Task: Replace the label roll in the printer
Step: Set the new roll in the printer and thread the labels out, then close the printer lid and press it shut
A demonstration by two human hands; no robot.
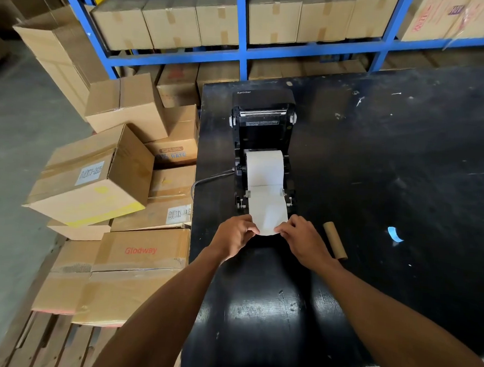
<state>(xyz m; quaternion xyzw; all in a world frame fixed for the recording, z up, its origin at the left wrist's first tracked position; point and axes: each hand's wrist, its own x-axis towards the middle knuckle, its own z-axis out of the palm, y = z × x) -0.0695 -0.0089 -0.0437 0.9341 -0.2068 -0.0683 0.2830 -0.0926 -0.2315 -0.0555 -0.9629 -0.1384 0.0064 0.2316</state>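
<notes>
A black label printer [263, 122] stands on the black table [404, 193] with its lid swung up and back. Inside its bay sits a white label roll [264, 166]. A strip of labels [267, 213] runs from the roll forward between the guides and past the printer's front edge. My left hand [236, 234] pinches the strip's left corner and my right hand [300, 238] pinches its right corner. An empty brown cardboard core [335, 240] lies on the table just right of my right hand.
Cardboard boxes [115, 192] are stacked on a wooden pallet left of the table. A blue shelf rack [243, 53] with more boxes stands behind. A grey cable [210, 180] leaves the printer's left side. A blue scrap [394, 234] lies on the table at right.
</notes>
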